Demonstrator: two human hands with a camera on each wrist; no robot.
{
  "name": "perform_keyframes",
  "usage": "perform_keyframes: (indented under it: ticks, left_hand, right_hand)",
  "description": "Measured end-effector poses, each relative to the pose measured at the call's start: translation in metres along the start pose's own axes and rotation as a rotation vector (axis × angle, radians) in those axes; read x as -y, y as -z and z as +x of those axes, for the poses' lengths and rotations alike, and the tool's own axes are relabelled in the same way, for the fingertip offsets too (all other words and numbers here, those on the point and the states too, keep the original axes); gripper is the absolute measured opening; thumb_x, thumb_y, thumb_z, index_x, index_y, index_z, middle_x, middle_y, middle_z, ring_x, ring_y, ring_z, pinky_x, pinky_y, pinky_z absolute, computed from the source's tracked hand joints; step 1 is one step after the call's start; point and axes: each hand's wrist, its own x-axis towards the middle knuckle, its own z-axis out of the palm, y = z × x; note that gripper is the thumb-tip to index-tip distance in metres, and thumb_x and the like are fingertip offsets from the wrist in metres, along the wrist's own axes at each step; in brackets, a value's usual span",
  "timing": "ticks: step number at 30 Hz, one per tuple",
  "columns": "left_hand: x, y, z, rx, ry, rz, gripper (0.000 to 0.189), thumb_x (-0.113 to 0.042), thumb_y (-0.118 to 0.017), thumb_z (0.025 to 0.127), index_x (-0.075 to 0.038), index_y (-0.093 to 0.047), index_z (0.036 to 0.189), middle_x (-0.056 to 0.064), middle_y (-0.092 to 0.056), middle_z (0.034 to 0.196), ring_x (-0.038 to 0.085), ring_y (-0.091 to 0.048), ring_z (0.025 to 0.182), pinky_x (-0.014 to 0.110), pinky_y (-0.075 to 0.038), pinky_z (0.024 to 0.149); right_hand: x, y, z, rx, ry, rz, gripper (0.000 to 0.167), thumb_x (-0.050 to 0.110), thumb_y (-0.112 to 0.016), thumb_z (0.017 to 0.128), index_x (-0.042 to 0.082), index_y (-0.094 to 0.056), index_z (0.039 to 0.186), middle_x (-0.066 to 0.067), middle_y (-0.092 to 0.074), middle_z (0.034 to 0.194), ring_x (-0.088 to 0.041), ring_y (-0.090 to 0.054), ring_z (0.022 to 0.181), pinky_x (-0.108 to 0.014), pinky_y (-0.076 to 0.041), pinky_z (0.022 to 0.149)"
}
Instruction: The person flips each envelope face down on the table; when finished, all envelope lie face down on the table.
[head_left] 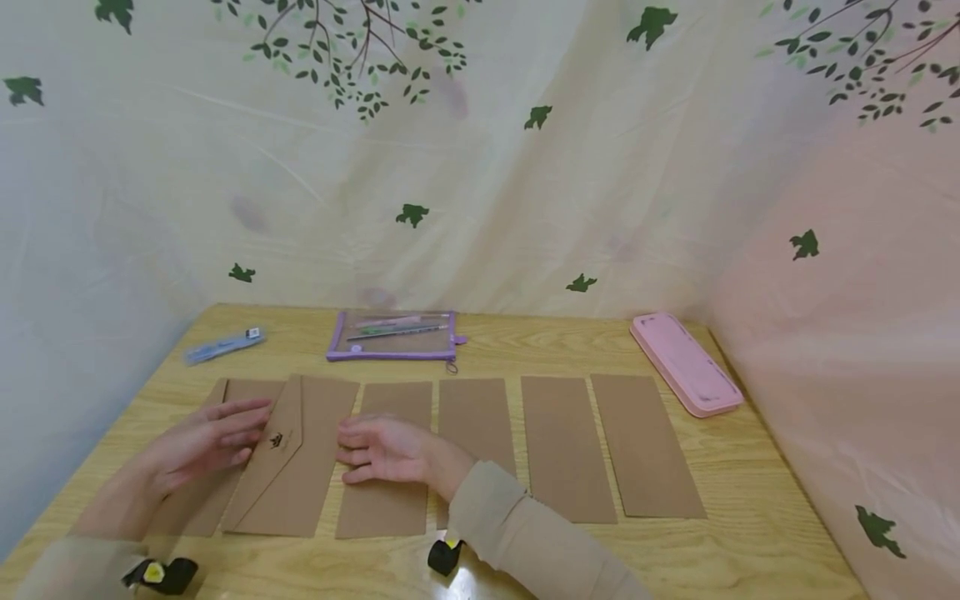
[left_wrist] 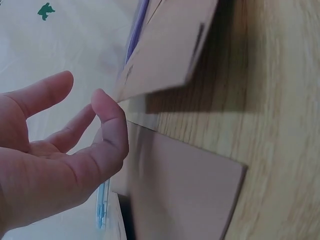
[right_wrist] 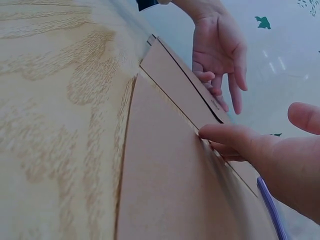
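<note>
In the head view a brown kraft-paper envelope (head_left: 318, 483) has its pointed flap side up, with a small dark crown print on the flap. It partly covers another brown envelope (head_left: 202, 500) at the left end of a row. My left hand (head_left: 213, 437) is at its left edge, fingers loosely bent; whether they touch the paper I cannot tell. The left wrist view shows a raised envelope corner (left_wrist: 170, 75) close to those fingers. My right hand (head_left: 393, 450) hovers above the neighbouring plain envelope (head_left: 386, 512), fingers extended toward the flapped envelope's right edge.
More plain brown envelopes (head_left: 566, 450) lie flat to the right. Along the back are a blue pen-like packet (head_left: 225, 346), a clear pencil pouch (head_left: 390, 356) with purple trim, and a pink case (head_left: 686, 362). A leaf-printed curtain (head_left: 480, 208) encloses the wooden table (head_left: 750, 517).
</note>
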Motion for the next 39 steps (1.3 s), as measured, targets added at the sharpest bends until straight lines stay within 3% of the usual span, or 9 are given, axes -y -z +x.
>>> perform_keyframes:
  ticks: [7,15,21,39]
  left_hand:
    - [0.002,0.003,-0.002,-0.048,-0.008,0.101,0.036,-0.007,-0.05,0.107,-0.035,-0.063,0.124,-0.013,-0.066,0.123,0.007,-0.064,0.108,0.026,-0.056,0.089]
    - [0.001,0.003,-0.003,0.033,-0.004,0.024,0.042,-0.004,-0.045,0.108,-0.037,-0.065,0.126,-0.008,-0.062,0.117,0.009,-0.062,0.098,0.03,-0.057,0.088]
    - [-0.003,-0.004,-0.003,0.019,-0.004,0.034,0.039,-0.009,-0.043,0.109,-0.036,-0.063,0.128,-0.006,-0.059,0.106,0.008,-0.059,0.09,0.03,-0.057,0.085]
    - [-0.009,-0.017,-0.005,0.036,-0.017,0.019,0.037,-0.009,-0.042,0.11,-0.034,-0.061,0.13,-0.005,-0.058,0.104,0.008,-0.06,0.089,0.03,-0.058,0.084]
  right_hand:
    - [-0.001,-0.001,-0.001,0.002,0.003,-0.004,0.061,0.014,-0.043,0.108,-0.001,-0.014,0.16,-0.029,-0.007,0.164,-0.047,-0.013,0.15,-0.064,-0.021,0.118]
    - [-0.001,0.0,-0.001,-0.003,0.001,-0.008,0.06,0.011,-0.043,0.107,-0.003,-0.015,0.159,-0.026,-0.009,0.165,-0.045,-0.013,0.15,-0.064,-0.021,0.117]
    - [-0.001,-0.001,0.0,-0.004,0.0,-0.002,0.068,0.009,-0.047,0.106,0.003,-0.009,0.162,-0.02,-0.007,0.167,-0.043,-0.011,0.151,-0.066,-0.021,0.116]
    - [-0.002,-0.007,-0.002,-0.004,0.018,-0.028,0.07,0.008,-0.05,0.104,0.003,-0.01,0.162,-0.024,-0.008,0.166,-0.044,-0.01,0.151,-0.068,-0.021,0.115]
